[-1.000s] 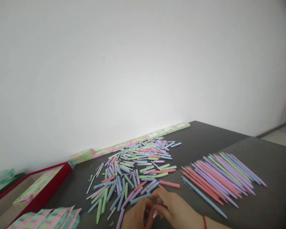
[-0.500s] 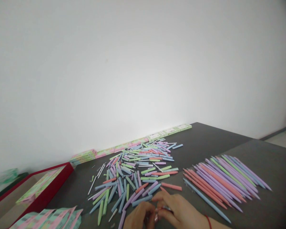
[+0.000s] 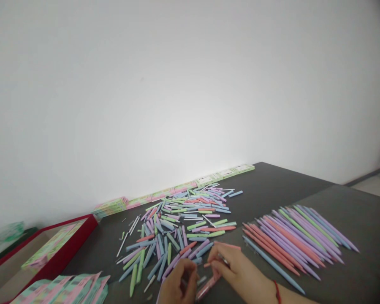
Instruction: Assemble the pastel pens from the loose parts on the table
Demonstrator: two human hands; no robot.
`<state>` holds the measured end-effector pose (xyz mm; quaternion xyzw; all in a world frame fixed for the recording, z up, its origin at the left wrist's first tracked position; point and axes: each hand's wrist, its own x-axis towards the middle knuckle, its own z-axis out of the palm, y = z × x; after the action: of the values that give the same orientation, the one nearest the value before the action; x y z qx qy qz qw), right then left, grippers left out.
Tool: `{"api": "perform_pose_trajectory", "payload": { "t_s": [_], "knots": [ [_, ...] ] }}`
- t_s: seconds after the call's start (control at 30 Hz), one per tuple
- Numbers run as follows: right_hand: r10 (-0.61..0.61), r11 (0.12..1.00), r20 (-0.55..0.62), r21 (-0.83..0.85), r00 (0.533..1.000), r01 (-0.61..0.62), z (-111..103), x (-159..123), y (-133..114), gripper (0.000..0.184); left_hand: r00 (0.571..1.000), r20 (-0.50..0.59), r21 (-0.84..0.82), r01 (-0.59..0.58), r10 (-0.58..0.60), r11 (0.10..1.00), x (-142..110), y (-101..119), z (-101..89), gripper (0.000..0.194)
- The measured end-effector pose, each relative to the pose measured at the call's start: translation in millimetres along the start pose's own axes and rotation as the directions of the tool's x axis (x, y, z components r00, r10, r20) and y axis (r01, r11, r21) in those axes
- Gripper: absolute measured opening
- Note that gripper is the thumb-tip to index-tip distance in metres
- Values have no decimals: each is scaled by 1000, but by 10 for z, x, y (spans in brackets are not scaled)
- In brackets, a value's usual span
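At the far left, a red box [image 3: 82, 234] with straight, stiff-looking walls holds printed cartons [image 3: 50, 249], and next to it pink-and-green packets [image 3: 63, 289] lie fanned out, flat and smooth. These look just as they did half a second ago. Thin flat boxes [image 3: 221, 175] run along the foot of the pale wall.

In the middle, loose pen parts [image 3: 160, 245] spread in a heap: short matte tubes in blue, green, purple and coral, some tapered, with slim white rods [image 3: 131, 228] among them. Below the heap, the left hand [image 3: 180, 283] has its fingers curled toward the thumb; whether it grips anything I cannot tell.

The change is here: the hands were together over a small part, and now a gap stands between them, so the small part seems to be handled by the right hand alone. The right hand [image 3: 226, 264] pinches a slim coral piece [image 3: 207, 265] whose end juts from the fingertips. Under those fingers, a shiny pink piece [image 3: 205, 288] slants toward the left hand; it is blurred, and I cannot tell whether it is held.

To the right, long pens [image 3: 294, 241], slender and pointed, lie side by side on the smooth dark table [image 3: 278, 179], undisturbed.
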<state>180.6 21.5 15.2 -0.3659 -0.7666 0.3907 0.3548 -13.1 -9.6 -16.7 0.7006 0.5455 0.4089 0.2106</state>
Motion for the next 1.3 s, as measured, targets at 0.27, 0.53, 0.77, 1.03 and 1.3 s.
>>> {"api": "perform_pose_trajectory", "payload": {
  "t_s": [0.27,0.53,0.77,1.03,1.3],
  "knots": [
    [106,975,23,-198,994,-99,-43,14,104,15,969,160,267,140,-188,953,32,-14,-133,23],
    [142,947,67,-298,988,-116,62,-48,84,16,980,193,578,-72,-50,812,44,110,-157,28],
    [160,945,68,-300,985,-133,82,-34,81,16,928,339,601,-86,-157,794,67,313,-87,22],
    [250,949,142,159,958,-271,128,8,98,13,929,260,629,44,-264,776,94,185,-96,17],
    [284,815,161,478,945,-326,115,64,11,19,906,327,-510,409,-269,756,63,124,-17,23]
  ]
}}
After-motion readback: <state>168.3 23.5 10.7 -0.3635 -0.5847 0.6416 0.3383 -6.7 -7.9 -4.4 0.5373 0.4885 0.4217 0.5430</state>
